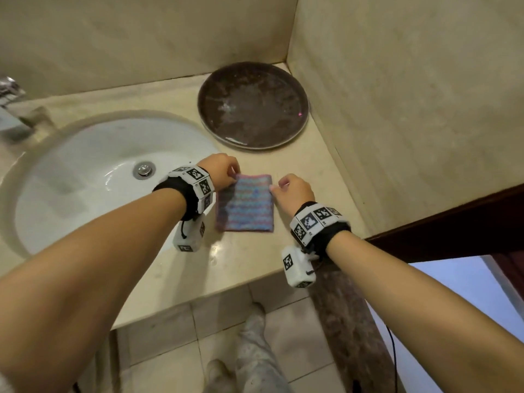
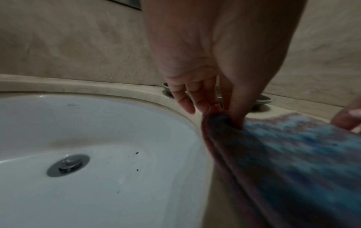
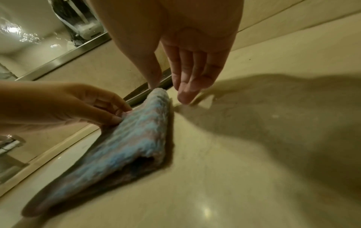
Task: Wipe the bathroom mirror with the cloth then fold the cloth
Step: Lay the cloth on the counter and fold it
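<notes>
Both forearms reach over the desk (image 1: 255, 268) to the cloth (image 1: 245, 204), folded flat between sink (image 1: 85, 171) and wall. Left hand (image 1: 224, 173) pinches its far-left corner; right hand (image 1: 295, 191) fingers lie released beside the far-right corner, thumb touching. Long axis runs toward the person.

A beige stone counter (image 1: 255, 259) is set into a corner of beige walls. A white oval sink (image 1: 85, 171) is sunk into it at left, with a metal drain plug (image 1: 144, 169) at its bottom. A chrome tap (image 1: 11, 103) is seen at the far left edge. A round dark tray (image 1: 252, 104), wet and smeared, is placed in the back corner. Pale floor tiles (image 1: 297, 330) are seen below.
</notes>
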### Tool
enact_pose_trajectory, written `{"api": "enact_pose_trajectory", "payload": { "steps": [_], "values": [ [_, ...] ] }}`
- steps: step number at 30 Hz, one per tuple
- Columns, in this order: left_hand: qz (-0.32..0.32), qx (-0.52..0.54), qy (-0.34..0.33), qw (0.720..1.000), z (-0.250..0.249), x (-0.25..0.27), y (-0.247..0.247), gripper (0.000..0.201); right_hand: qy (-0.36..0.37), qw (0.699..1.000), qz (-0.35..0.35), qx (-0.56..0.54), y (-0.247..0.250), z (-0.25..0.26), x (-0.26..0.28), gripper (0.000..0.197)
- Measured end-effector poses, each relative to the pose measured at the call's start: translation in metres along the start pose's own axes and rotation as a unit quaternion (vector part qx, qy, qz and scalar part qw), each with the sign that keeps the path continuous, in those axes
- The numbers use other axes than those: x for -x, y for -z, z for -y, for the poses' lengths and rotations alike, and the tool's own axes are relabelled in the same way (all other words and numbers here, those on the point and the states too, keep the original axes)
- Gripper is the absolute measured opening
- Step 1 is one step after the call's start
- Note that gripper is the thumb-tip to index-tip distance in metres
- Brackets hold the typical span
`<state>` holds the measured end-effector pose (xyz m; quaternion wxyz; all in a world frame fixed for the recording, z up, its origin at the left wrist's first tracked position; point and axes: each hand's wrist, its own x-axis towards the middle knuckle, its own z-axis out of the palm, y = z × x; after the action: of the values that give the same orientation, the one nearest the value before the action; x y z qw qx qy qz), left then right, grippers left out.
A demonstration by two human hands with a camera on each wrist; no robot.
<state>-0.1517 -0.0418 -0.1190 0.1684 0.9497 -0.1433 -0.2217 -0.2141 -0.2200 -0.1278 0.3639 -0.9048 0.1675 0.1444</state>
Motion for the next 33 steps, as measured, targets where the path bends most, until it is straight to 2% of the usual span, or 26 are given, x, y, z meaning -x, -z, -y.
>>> {"api": "enact_pose_trajectory", "payload": {
  "steps": [2, 5, 7, 9, 13, 17, 21, 25, 28, 30, 31, 32, 33],
  "values": [
    [0.008, -0.008, -0.006, 1.0, 0.0, -0.003, 0.001, 0.025, 0.0, 1.0, 0.003, 0.007, -0.005, 0.005, -0.008, 0.031],
    [0.027, -0.02, -0.011, 0.999, 0.001, -0.005, 0.003, 0.024, 0.015, 1.0, 0.009, -0.008, -0.012, 0.014, -0.019, 0.019],
    [0.036, -0.025, -0.008, 0.999, 0.003, -0.006, 0.003, 0.023, 0.033, 0.999, 0.018, -0.031, -0.013, 0.019, -0.024, 0.013],
    [0.035, -0.014, -0.001, 0.999, 0.006, -0.008, 0.007, 0.022, 0.062, 0.994, 0.032, -0.079, -0.007, 0.026, -0.03, 0.015],
    [-0.002, 0.132, 0.034, 0.991, 0.013, -0.016, 0.019, 0.011, 0.124, 0.983, 0.062, -0.12, 0.013, 0.044, -0.048, 0.029],
    [-0.058, 0.296, 0.028, 0.953, 0.01, -0.024, 0.039, 0.019, 0.137, 0.979, 0.049, -0.146, 0.032, 0.063, -0.067, 0.021],
    [-0.1, 0.337, 0.024, 0.936, 0.01, -0.039, 0.067, 0.029, 0.136, 0.979, 0.015, -0.151, 0.052, 0.081, -0.087, 0.014],
    [-0.114, 0.326, 0.005, 0.938, 0.007, -0.063, 0.099, 0.029, 0.114, 0.979, -0.014, -0.168, 0.068, 0.1, -0.113, 0.028],
    [-0.124, 0.324, -0.003, 0.938, 0.009, -0.084, 0.117, 0.029, 0.088, 0.977, -0.031, -0.193, 0.074, 0.113, -0.135, 0.03],
    [-0.139, 0.333, 0.011, 0.932, 0.011, -0.096, 0.124, 0.022, 0.075, 0.974, -0.046, -0.207, 0.073, 0.121, -0.147, 0.023],
    [-0.147, 0.347, 0.014, 0.926, 0.013, -0.102, 0.124, 0.021, 0.069, 0.974, -0.054, -0.211, 0.07, 0.123, -0.154, 0.013],
    [-0.154, 0.354, 0.029, 0.922, 0.016, -0.107, 0.124, 0.037, 0.054, 0.974, -0.058, -0.21, 0.067, 0.124, -0.159, 0.014],
    [-0.162, 0.36, 0.042, 0.918, 0.02, -0.111, 0.121, 0.056, 0.036, 0.976, -0.058, -0.205, 0.063, 0.122, -0.166, 0.031]
  ]
}}
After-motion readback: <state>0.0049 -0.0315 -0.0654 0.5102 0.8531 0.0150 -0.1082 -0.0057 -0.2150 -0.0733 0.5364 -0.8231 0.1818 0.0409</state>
